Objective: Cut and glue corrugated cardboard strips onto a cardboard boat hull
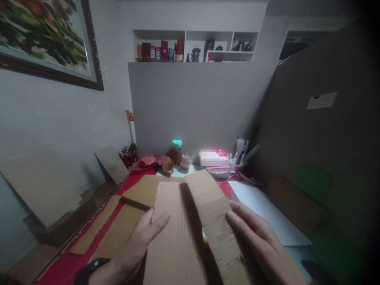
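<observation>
My left hand [142, 239] grips the left edge of a long, flat cardboard piece [175, 233], its thumb lying on the face. A second, creased cardboard strip [215, 221] leans beside it at a slant, with a dark gap between the two. My right hand [257, 231] holds this strip by its right side, fingertips on its edge. Both pieces point away from me over the table. Whether they join lower down cannot be made out.
More cardboard pieces [115, 229] lie on the red tablecloth [61, 264] at the left. White paper [268, 213] lies at the right. Farther back stand a green-lidded bottle [177, 152], a small cup [185, 165], a tissue pack [213, 157] and a pen holder [237, 163].
</observation>
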`<state>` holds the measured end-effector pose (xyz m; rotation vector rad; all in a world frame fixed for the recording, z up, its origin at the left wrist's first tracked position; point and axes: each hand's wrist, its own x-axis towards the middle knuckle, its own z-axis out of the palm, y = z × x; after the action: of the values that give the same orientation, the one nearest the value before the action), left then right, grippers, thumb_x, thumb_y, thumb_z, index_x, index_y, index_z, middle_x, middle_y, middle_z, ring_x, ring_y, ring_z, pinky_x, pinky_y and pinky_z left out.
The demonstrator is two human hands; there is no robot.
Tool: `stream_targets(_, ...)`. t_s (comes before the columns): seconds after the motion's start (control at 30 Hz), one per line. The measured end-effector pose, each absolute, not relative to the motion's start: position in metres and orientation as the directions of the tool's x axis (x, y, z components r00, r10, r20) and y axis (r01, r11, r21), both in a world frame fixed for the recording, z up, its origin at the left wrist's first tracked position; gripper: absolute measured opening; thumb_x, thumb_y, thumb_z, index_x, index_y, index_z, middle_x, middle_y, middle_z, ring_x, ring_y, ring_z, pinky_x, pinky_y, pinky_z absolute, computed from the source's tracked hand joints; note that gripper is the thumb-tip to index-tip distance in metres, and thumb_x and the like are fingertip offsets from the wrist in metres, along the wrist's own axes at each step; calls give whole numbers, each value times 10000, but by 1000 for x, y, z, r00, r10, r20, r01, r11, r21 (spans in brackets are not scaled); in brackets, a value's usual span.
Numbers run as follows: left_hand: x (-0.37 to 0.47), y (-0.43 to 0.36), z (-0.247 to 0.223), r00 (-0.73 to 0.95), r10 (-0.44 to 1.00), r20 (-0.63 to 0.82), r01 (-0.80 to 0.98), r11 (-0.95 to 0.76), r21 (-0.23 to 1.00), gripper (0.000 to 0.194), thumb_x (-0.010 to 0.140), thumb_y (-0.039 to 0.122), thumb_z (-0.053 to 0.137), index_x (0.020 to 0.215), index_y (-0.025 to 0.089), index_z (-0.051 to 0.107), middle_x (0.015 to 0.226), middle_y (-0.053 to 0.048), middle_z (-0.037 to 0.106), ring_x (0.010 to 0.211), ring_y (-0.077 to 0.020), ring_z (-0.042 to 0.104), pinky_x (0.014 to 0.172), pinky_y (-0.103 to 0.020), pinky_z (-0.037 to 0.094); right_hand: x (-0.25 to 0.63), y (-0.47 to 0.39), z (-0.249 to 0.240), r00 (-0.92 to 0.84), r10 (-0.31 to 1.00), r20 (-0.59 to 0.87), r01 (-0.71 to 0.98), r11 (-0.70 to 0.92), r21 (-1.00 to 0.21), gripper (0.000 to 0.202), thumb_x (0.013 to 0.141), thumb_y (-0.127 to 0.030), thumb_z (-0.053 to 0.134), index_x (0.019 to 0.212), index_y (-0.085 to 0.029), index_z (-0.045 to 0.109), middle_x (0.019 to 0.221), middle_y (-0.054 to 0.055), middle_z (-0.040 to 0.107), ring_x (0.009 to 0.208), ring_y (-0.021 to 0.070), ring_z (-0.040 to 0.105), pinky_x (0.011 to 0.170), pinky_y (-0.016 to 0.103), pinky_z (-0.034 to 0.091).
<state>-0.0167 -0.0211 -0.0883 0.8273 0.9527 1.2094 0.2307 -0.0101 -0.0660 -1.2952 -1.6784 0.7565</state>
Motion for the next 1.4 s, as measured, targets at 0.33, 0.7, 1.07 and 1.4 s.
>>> stream_targets(0.33,-16,-19,-96,97,988,-117,-434,148,889,613,877,418,639,1409,160,476,1265,-141,690,1131,-336,641,967,-446,474,223,-13,-67,-162,951,263,475,309,-824,376,863,-542,572,1118,-314,729,1136,35,744,1069,299,658,863,345,557)
stream_targets(0.7,-19,-25,-90,150,979,-140,-237,173,956,567,863,464,643,1360,201,562,1310,-115,673,1145,-334,636,835,-348,527,241,-6,-70,-389,860,332,667,511,-542,262,996,-324,455,1118,-302,685,995,41,732,914,229,666,791,343,491)
stream_targets(1.07,-9,-28,-90,-44,993,-105,-169,96,981,520,762,591,684,1117,215,741,1243,-77,719,1277,-362,538,922,-373,538,234,-15,-58,-213,874,437,629,465,-623,263,990,-367,434,881,-226,629,832,27,663,749,187,589,671,308,422)
stream_targets(1.4,-11,-15,-101,-231,973,3,-349,-86,933,698,702,501,782,1283,162,597,1168,-119,747,1175,-359,628,988,-432,513,201,-16,-91,-53,975,217,390,220,-894,360,910,-530,469,750,-211,517,698,-13,531,670,165,532,603,257,417)
